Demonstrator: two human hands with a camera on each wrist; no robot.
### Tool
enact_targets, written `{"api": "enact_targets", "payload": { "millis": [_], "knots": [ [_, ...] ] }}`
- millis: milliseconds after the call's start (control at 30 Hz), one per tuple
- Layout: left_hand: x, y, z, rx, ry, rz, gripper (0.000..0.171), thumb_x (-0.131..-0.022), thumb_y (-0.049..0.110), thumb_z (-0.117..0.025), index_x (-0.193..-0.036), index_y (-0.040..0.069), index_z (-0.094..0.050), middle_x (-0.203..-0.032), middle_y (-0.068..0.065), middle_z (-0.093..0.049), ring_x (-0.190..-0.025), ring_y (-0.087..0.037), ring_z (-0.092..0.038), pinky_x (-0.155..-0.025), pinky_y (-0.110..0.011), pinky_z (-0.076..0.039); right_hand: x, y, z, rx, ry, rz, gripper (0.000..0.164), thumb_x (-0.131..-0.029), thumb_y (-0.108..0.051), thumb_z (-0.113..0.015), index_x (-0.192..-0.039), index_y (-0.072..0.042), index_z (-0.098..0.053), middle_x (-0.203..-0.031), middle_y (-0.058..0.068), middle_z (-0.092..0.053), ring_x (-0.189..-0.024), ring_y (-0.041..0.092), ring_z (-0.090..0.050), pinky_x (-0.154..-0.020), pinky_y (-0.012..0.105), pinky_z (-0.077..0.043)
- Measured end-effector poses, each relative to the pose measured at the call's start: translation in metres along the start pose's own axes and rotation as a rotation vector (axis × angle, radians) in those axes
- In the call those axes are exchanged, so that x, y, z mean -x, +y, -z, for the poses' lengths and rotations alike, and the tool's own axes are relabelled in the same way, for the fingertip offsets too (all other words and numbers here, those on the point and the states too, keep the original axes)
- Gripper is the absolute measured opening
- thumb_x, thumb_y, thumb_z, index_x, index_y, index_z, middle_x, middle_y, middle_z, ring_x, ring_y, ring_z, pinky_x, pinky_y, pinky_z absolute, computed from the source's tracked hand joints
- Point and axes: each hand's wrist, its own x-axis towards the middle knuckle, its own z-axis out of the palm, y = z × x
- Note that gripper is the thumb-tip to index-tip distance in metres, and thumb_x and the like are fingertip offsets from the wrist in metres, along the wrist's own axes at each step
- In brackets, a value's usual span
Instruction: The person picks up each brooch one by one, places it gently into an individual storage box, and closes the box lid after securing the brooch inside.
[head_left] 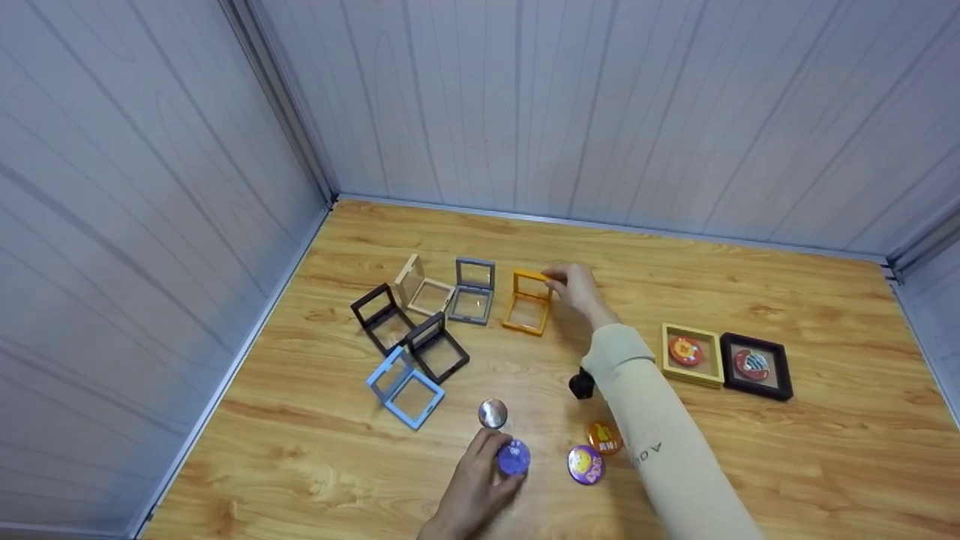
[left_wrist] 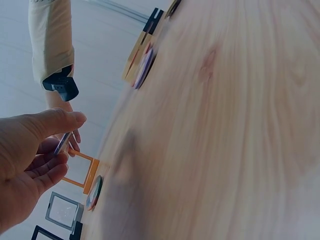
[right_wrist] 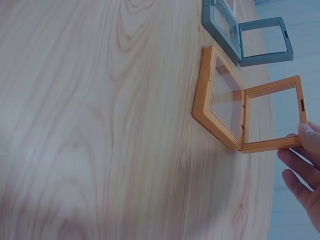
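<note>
In the head view my left hand [head_left: 474,480] holds a round blue-purple badge [head_left: 514,457] between thumb and fingers, above the tabletop. The left wrist view shows this badge [left_wrist: 62,144] almost edge-on. My right hand [head_left: 576,289] pinches the upper corner of the raised lid of an orange display frame [head_left: 523,328]. Seen from the right wrist, the thumb lies on the lid's edge, and the base of the orange frame [right_wrist: 201,95] rests on the table with the lid hinged up. A shiny round badge [head_left: 493,414] lies just beyond my left hand.
Left of the orange frame stand several opened frames, among them a grey frame [head_left: 471,321], a beige frame [head_left: 431,309] and a light blue frame [head_left: 415,424]. A yellow frame [head_left: 691,381] and a black frame [head_left: 757,389], each holding a badge, lie right. Purple [head_left: 585,465] and orange [head_left: 604,437] badges lie near my right sleeve.
</note>
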Motion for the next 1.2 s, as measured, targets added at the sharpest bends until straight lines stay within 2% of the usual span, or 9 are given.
{"api": "enact_targets", "payload": {
  "millis": [267,500,867,1033,1200],
  "knots": [
    [-0.003,0.002,-0.004,0.023,-0.02,0.023,0.045,-0.069,0.004,-0.072,-0.108,0.004,-0.05,-0.109,-0.002,-0.046,-0.105,-0.019,-0.05,-0.09,-0.032,-0.042,0.014,0.008,0.008,0.003,-0.014,0.02,0.025,-0.086,-0.003,-0.054,-0.11,-0.002,-0.061,-0.106,0.013,-0.061,-0.092,0.022,-0.058,-0.077,0.034,-0.048],
    [-0.006,-0.001,-0.008,-0.04,0.044,-0.1,0.044,-0.068,0.005,-0.073,-0.106,0.002,-0.051,-0.106,-0.004,-0.047,-0.099,-0.018,-0.052,-0.085,-0.032,-0.045,0.031,0.014,0.014,0.023,-0.028,0.064,0.025,-0.087,-0.003,-0.054,-0.11,0.001,-0.061,-0.103,0.015,-0.062,-0.091,0.025,-0.059,-0.077,0.035,-0.049],
    [-0.016,0.002,-0.011,-0.021,0.012,-0.096,0.045,-0.068,0.005,-0.074,-0.107,0.001,-0.051,-0.105,-0.003,-0.048,-0.099,-0.018,-0.052,-0.088,-0.03,-0.043,0.056,0.021,0.018,0.069,-0.011,0.11,0.024,-0.085,-0.004,-0.056,-0.108,0.003,-0.061,-0.1,0.017,-0.063,-0.086,0.025,-0.06,-0.073,0.036,-0.05],
    [-0.022,0.003,-0.016,-0.027,0.045,-0.157,0.045,-0.067,0.006,-0.075,-0.105,0.0,-0.051,-0.102,-0.003,-0.048,-0.097,-0.017,-0.053,-0.087,-0.028,-0.044,0.069,0.024,0.018,0.072,0.003,0.126,0.024,-0.085,-0.004,-0.056,-0.107,0.004,-0.061,-0.1,0.018,-0.062,-0.087,0.027,-0.06,-0.073,0.036,-0.05],
    [-0.027,0.006,-0.02,-0.029,0.04,-0.16,0.045,-0.068,0.007,-0.074,-0.106,0.0,-0.052,-0.102,-0.003,-0.048,-0.096,-0.016,-0.052,-0.087,-0.026,-0.043,0.081,0.026,0.019,0.076,-0.007,0.13,0.024,-0.086,-0.006,-0.056,-0.108,0.003,-0.061,-0.101,0.016,-0.062,-0.087,0.025,-0.06,-0.073,0.036,-0.05]
  ]
}}
